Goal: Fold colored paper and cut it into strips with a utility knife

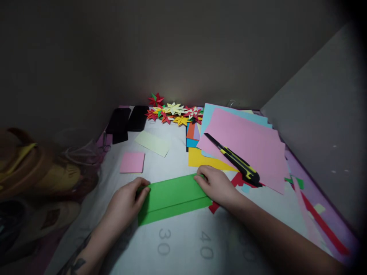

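A green sheet of paper [174,196] with a lengthwise crease or folded edge lies between my hands at the front of the table. My left hand [129,196] pinches its left end, thumb on top. At the upper right corner, my right hand [213,185] is closed on the paper the same way; its far fingers are hidden behind the sheet. A square pink paper stack [132,162] lies beyond my left hand. Past my right hand, a yellow and black utility knife [239,162] rests on a large pink sheet [249,141], its blade end pointing up and left.
Several folded paper stars [173,109] line the back wall. Two dark phones [137,118] and small scissors [105,145] lie at back left. A pale green strip [153,143] lies mid-table. Red scraps [327,225] lie at right. Bags and shoes [43,214] stand at left.
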Tool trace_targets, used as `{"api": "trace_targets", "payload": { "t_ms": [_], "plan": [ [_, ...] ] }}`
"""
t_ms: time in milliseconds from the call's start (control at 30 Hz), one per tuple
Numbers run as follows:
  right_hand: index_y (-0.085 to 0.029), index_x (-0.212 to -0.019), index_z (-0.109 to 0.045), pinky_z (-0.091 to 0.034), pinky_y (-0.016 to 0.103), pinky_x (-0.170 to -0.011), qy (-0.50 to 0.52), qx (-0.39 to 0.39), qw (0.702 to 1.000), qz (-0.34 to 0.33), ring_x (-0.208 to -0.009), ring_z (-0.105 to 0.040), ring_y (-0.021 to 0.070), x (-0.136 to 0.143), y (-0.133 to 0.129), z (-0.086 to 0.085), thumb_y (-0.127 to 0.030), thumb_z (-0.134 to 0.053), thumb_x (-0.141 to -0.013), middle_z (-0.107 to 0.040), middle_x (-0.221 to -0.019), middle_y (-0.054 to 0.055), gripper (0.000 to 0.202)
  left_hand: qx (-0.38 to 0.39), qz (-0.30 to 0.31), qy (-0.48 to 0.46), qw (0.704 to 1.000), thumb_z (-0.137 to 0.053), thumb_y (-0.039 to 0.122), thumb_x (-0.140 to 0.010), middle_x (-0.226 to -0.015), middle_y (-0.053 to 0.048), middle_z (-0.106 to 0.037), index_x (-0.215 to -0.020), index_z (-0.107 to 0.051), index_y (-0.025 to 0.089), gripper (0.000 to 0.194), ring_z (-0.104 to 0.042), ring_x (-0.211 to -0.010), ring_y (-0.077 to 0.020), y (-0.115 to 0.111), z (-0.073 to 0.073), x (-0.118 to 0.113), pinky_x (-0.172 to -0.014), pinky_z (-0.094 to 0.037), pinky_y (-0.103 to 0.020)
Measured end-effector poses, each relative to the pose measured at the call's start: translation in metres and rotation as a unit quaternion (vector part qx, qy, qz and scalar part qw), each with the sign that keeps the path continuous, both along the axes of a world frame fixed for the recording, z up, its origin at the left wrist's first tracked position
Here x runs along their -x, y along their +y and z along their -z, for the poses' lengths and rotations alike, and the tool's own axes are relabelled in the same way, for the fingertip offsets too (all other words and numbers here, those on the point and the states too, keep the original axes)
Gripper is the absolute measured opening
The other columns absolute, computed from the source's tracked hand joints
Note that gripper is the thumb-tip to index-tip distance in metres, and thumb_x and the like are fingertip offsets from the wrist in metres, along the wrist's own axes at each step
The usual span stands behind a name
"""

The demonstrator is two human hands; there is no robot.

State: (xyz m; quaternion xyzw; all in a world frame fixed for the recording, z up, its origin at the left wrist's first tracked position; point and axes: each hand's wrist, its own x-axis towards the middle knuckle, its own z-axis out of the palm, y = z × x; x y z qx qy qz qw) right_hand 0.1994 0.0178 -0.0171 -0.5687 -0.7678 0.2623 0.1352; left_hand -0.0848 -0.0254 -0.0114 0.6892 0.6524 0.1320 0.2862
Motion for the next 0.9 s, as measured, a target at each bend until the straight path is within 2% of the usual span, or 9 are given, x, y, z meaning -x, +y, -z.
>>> {"api": "trace_targets", "payload": {
  "t_ms": [200,433,767,833,900],
  "plan": [
    [-0.018,-0.081,-0.055,-0.034,0.029,-0.067,-0.115,-0.013,0.993,-0.019,-0.079,-0.055,0.0195,0.008,0.000,-0.001,-0.021,-0.047,-0.089,-0.059,-0.082,0.005,0.012,0.001,0.011,0.004,1.000,-0.043,0.037,-0.086,-0.082,-0.002,-0.068,-0.090,-0.058,0.022,0.021,-0.062,-0.071,-0.0181,0.005,-0.001,0.000,-0.064,-0.042,-0.029],
    [-0.018,-0.081,-0.053,-0.032,0.030,-0.066,-0.158,-0.012,0.987,-0.022,-0.079,-0.055,0.0203,0.013,0.002,-0.002,-0.020,-0.043,-0.090,-0.059,-0.082,0.006,0.013,0.014,0.007,-0.003,1.000,-0.041,0.035,-0.086,-0.074,-0.001,-0.066,-0.084,-0.056,0.022,0.020,-0.060,-0.066,-0.0173,0.010,-0.004,-0.002,-0.061,-0.041,-0.028],
    [-0.018,-0.080,-0.053,-0.032,0.030,-0.062,-0.153,-0.018,0.988,-0.006,-0.074,-0.054,0.0205,0.015,0.003,-0.001,-0.020,-0.043,-0.088,-0.059,-0.081,0.008,0.013,0.005,-0.002,0.031,1.000,-0.042,0.036,-0.086,-0.069,-0.001,-0.064,-0.080,-0.054,0.021,0.019,-0.058,-0.061,-0.0176,0.010,-0.002,-0.002,-0.057,-0.038,-0.029],
    [-0.018,-0.079,-0.054,-0.034,0.030,-0.064,-0.126,-0.019,0.992,-0.005,-0.075,-0.054,0.0201,0.012,0.002,0.000,-0.019,-0.044,-0.087,-0.059,-0.081,0.007,0.013,0.006,-0.005,0.022,1.000,-0.043,0.037,-0.086,-0.070,-0.001,-0.064,-0.082,-0.055,0.021,0.020,-0.058,-0.062,-0.0175,0.008,-0.002,-0.001,-0.058,-0.039,-0.029],
    [-0.019,-0.079,-0.055,-0.037,0.029,-0.064,-0.047,0.000,0.999,0.000,-0.072,-0.054,0.0182,0.004,0.002,0.000,-0.021,-0.047,-0.086,-0.057,-0.077,0.005,0.010,0.010,-0.004,-0.007,1.000,-0.047,0.040,-0.086,-0.075,-0.002,-0.066,-0.085,-0.056,0.021,0.022,-0.059,-0.065,-0.0175,0.005,-0.003,0.001,-0.059,-0.041,-0.028]
  ]
}}
